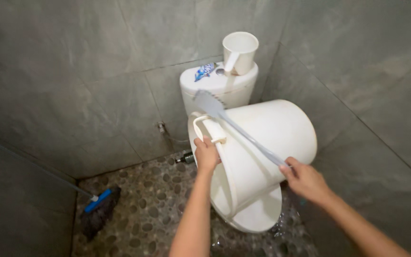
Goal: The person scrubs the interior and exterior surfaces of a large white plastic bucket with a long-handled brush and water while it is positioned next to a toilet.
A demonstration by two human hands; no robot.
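— Where's the bucket?
— The white bucket (262, 152) lies tipped over the toilet (258, 220); my left hand (206, 154) grips its rim.
— And the brush?
— The long-handled brush (236, 129) slants up-left from my right hand (305, 180), fingers clamped around its handle end.

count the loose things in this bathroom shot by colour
white: 2, bucket and dipper
grey: 1, brush
blue: 2, broom and packet
total: 5
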